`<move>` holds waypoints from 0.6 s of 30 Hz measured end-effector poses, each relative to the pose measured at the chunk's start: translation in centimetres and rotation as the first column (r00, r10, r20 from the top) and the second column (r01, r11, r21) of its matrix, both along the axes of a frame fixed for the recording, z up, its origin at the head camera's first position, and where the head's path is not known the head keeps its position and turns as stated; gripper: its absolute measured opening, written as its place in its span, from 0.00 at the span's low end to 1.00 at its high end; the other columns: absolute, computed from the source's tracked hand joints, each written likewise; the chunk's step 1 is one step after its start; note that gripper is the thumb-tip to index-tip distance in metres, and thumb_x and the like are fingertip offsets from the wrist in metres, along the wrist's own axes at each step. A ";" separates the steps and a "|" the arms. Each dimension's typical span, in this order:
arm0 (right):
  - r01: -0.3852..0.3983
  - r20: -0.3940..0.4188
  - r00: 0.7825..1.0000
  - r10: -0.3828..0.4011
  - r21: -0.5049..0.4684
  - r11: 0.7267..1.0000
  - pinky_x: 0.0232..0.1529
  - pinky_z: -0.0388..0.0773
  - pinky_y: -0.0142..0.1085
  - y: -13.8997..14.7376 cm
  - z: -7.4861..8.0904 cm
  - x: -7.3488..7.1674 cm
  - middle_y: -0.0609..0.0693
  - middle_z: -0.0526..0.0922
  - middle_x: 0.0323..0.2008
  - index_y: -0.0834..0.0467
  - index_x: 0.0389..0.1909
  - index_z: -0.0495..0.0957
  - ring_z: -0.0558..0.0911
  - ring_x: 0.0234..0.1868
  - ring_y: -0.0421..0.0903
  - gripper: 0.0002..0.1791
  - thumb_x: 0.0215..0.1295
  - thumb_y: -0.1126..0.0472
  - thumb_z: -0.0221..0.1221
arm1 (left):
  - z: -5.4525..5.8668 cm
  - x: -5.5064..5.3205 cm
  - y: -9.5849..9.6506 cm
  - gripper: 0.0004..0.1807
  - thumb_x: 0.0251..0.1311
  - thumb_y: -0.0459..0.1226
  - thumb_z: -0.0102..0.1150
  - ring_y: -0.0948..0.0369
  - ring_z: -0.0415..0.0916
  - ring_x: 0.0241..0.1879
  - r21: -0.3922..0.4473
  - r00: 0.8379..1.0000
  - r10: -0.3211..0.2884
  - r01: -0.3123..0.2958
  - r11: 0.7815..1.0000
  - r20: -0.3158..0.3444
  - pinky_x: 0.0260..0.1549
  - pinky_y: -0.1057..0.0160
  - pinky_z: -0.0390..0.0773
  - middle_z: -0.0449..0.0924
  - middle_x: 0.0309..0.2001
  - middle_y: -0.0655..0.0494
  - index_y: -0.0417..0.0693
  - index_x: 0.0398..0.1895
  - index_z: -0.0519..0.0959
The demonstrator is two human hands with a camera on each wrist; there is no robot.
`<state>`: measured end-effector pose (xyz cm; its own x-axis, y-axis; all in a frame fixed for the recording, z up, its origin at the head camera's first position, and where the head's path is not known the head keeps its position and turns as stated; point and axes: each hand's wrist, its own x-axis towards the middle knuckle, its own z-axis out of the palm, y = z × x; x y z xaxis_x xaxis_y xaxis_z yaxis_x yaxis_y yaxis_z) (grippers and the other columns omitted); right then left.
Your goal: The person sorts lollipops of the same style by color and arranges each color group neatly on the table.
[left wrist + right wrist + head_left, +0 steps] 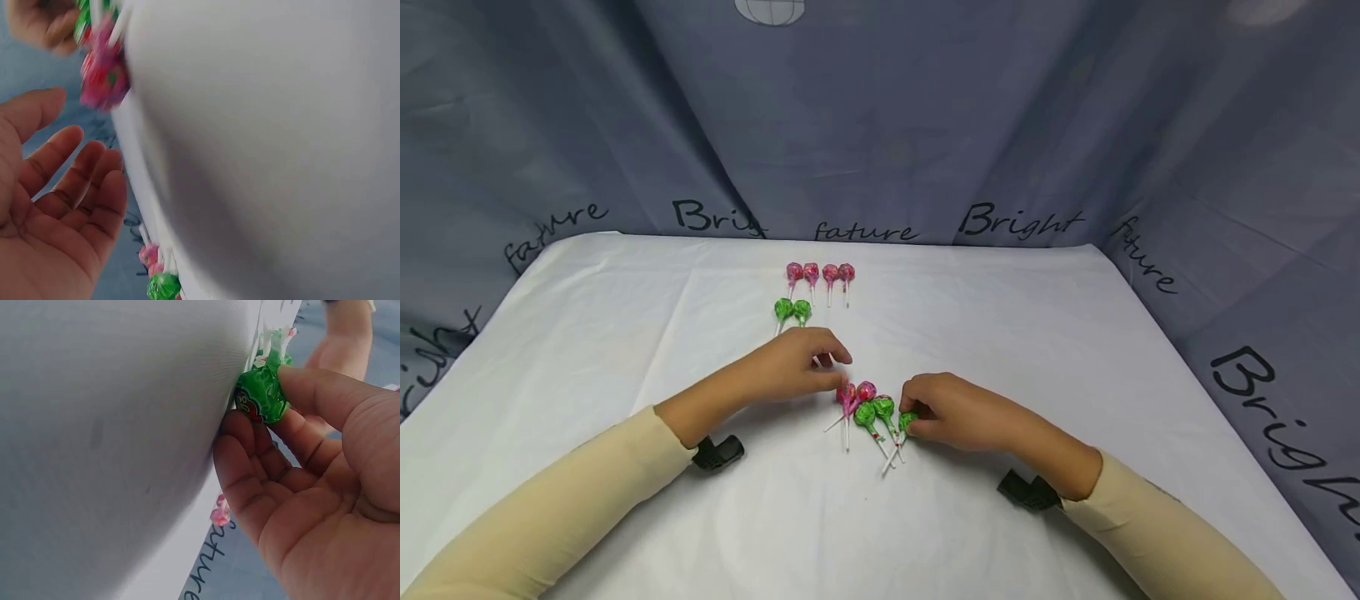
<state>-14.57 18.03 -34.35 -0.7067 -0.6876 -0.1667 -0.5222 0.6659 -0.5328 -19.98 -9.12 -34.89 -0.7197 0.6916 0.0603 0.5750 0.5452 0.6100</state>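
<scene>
My right hand (958, 410) pinches a green-wrapped lollipop (262, 395) by its round head between thumb and fingers, at the right side of a small pile. In that pile lie two more green lollipops (865, 414) and two pink lollipops (867, 390), their white sticks pointing mostly toward me and some crossing. Just left of the pile hovers my left hand (793, 364), fingers loosely bent and thumb apart. The left wrist view shows nothing in its palm (50, 250), with a blurred pink lollipop (103, 81) beyond the fingertips.
Farther back on the white tablecloth (1000, 317), several pink lollipops (830, 273) stand in a row, sticks toward me. Two green lollipops (783, 309) form a row in front of them, partly behind my left hand. A grey printed curtain (880, 125) hangs behind the table.
</scene>
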 end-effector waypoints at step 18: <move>0.011 0.004 1.000 -0.011 -0.001 1.000 0.34 0.72 0.34 0.0 0.0 0.0 0.41 0.73 0.29 0.53 0.37 0.77 0.71 0.31 0.39 0.06 0.65 0.65 0.64 | -1.0 1.7 0.3 0.05 0.62 0.35 0.66 0.65 0.75 0.34 0.053 0.998 -0.018 0.014 0.999 0.066 0.39 0.63 0.76 0.79 0.33 0.63 0.47 0.39 0.83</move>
<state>-14.61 18.07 -34.32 -0.7135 -0.6801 -0.1684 -0.5129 0.6707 -0.5358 -18.26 -8.77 -35.93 -0.7123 0.7001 0.0493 0.5407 0.5027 0.6744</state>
